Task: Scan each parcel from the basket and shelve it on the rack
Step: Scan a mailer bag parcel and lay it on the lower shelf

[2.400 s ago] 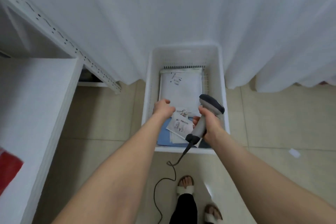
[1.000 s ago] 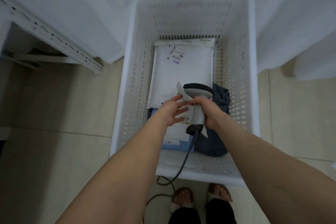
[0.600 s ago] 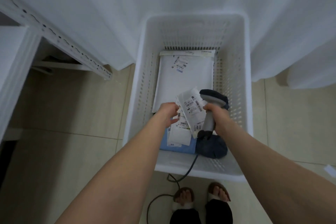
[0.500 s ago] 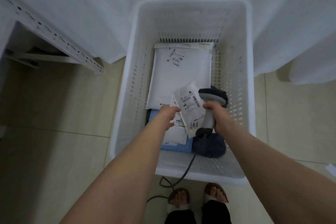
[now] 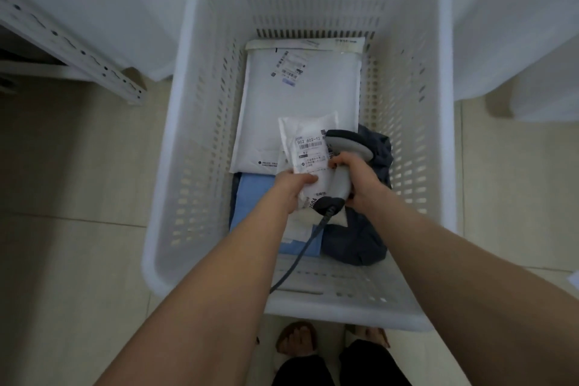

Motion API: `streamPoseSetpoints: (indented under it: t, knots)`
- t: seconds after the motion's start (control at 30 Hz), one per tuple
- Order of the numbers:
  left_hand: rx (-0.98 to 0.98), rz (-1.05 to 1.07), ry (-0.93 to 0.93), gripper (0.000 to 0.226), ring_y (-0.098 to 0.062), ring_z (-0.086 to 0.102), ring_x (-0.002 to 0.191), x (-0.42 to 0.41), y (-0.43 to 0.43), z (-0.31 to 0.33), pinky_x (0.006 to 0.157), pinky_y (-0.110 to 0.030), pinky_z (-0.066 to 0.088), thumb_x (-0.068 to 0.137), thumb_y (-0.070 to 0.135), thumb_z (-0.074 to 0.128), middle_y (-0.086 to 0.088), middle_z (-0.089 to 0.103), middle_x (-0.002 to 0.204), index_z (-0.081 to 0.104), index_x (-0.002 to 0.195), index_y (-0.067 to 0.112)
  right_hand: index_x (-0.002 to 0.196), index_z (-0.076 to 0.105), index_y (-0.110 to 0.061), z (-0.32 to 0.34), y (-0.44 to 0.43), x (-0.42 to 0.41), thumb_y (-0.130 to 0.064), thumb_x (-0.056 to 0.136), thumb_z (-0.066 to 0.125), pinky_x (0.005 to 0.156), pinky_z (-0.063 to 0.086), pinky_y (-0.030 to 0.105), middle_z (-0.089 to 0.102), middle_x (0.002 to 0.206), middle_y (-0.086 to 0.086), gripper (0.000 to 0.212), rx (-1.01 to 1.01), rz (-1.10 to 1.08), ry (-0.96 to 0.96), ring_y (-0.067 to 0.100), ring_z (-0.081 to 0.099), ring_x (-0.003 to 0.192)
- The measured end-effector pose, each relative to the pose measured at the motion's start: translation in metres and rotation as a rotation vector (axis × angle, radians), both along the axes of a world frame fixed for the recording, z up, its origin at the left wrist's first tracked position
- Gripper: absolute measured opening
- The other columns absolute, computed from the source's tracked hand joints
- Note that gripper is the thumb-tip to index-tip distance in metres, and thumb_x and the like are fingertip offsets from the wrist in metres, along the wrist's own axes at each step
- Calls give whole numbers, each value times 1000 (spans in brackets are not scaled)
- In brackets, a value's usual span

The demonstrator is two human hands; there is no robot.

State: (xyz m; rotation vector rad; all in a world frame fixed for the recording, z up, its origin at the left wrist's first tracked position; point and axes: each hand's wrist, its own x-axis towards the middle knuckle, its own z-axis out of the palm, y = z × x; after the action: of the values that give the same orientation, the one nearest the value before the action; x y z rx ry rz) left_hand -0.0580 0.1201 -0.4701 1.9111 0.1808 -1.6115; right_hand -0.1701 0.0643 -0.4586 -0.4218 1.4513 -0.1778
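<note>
- Parcels low in the white basket (image 5: pixel 163 229) are partly hidden in the head view: a blue parcel (image 5: pixel 250 197) and a dark grey bag (image 5: pixel 357 241) lie under the forearms.
- Small white parcel (image 5: pixel 308 147) label reads "502 602-12"; the finer print is illegible.
- Left hand (image 5: pixel 294 188) holds that parcel over the basket; right hand (image 5: pixel 357 175) grips the scanner (image 5: pixel 340 185) against it.
- Large white mailer (image 5: pixel 300 97) lies behind; the rack post (image 5: pixel 72 47) stands left.
</note>
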Motion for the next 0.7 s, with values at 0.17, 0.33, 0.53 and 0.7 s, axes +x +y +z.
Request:
streamPoseSetpoints:
  t: [0.17, 0.33, 0.53, 0.7]
  knots:
    - [-140, 6, -63, 38, -35, 65, 100, 31, -3, 106, 54, -35, 53, 87, -5, 62, -20, 64, 120, 56, 124, 0, 123, 62, -3, 96, 7, 17, -14, 85, 60, 95, 51, 55, 69, 116, 18, 39, -25, -120, -68, 35, 65, 109]
    - [-206, -43, -31, 46, -31, 67, 92, 63, 3, 244, 70, -44, 56, 83, -2, 67, -19, 65, 119, 53, 127, 2, 116, 66, -3, 227, 13, 36, -12, 86, 61, 93, 53, 53, 72, 107, 16, 32, -64, -162, -123, 35, 68, 101]
    - [-240, -179, 0, 40, -38, 58, 115, 82, 19, 401, 97, -53, 47, 91, -4, 55, -21, 60, 126, 52, 130, 2, 114, 67, -4, 381, 20, 53, -10, 84, 60, 85, 57, 47, 74, 102, 15, 31, -162, -159, -161, 32, 70, 93]
    - [-255, -242, -259, 37, -33, 62, 107, 86, 30, 491, 96, -48, 49, 90, -6, 56, -22, 62, 123, 54, 126, -3, 107, 66, -8, 470, 33, 52, -8, 82, 61, 85, 56, 46, 72, 100, 13, 25, -234, -149, -201, 30, 68, 88]
